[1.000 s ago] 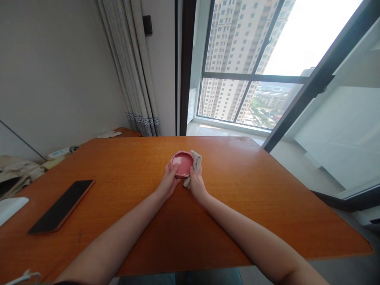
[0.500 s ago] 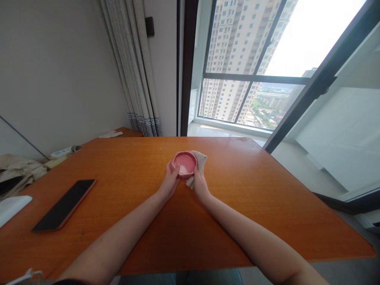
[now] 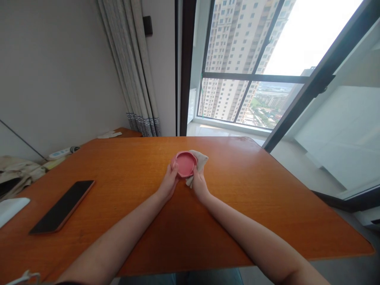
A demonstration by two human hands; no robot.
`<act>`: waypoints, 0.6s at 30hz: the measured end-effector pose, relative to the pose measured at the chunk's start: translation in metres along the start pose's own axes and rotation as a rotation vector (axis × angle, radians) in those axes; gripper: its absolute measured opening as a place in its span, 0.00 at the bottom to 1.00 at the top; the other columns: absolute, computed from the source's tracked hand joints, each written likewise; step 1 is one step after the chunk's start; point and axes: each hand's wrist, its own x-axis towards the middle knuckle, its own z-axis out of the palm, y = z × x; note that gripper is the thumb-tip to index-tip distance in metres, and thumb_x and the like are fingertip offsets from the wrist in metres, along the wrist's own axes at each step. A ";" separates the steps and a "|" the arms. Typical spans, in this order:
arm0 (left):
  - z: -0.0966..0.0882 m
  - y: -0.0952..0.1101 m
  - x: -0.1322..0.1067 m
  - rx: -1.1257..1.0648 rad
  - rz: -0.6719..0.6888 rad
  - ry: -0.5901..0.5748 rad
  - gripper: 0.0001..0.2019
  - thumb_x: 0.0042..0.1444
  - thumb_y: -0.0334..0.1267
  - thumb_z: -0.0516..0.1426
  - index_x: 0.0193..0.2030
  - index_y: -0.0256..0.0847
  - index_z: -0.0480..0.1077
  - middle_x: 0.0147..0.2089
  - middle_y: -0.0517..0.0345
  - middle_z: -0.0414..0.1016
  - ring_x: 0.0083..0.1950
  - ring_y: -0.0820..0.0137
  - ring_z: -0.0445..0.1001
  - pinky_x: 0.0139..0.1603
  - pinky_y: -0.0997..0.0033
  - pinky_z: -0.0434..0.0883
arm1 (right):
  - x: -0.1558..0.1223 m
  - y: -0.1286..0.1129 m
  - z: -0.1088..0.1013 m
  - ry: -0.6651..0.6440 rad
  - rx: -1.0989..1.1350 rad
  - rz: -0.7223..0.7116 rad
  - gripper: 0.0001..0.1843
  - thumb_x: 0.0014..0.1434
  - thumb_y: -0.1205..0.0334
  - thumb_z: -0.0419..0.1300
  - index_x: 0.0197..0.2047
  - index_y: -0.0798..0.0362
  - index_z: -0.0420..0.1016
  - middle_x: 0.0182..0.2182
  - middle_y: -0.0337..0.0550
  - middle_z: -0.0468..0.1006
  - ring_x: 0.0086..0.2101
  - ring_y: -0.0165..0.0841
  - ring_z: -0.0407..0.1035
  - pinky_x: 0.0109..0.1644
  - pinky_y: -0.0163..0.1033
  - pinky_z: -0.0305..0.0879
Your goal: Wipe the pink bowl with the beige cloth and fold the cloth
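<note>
A small pink bowl (image 3: 186,163) with a thick, faceted rim is held between both hands over the middle of the table, its hollow facing me. My left hand (image 3: 170,183) grips the bowl's left side, thumb over the near rim. On the right side, my right hand (image 3: 200,185) is closed on a beige cloth (image 3: 202,159), pressing it to the bowl, with the thumb at the rim. The cloth sticks out behind and below the bowl. Fingers under the bowl and cloth are hidden.
The wooden table (image 3: 243,190) spreads out on all sides. A black phone-like slab (image 3: 63,206) lies at left, near a white object (image 3: 13,208). Beyond the left edge are a power strip (image 3: 61,153) and crumpled fabric (image 3: 20,174). A white cord (image 3: 25,277) shows at lower left.
The bowl has tipped slightly, its hollow turned a little more toward me. Both hands keep their hold, and the cloth has shifted slightly at the right. The view has moved a touch.
</note>
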 end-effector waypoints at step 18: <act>-0.004 0.002 -0.002 0.071 -0.229 -0.030 0.29 0.46 0.44 0.64 0.53 0.48 0.58 0.55 0.51 0.67 0.48 0.66 0.73 0.48 0.60 0.71 | 0.014 -0.007 -0.013 0.122 0.037 0.084 0.25 0.58 0.49 0.50 0.54 0.52 0.68 0.54 0.42 0.71 0.55 0.38 0.62 0.63 0.47 0.53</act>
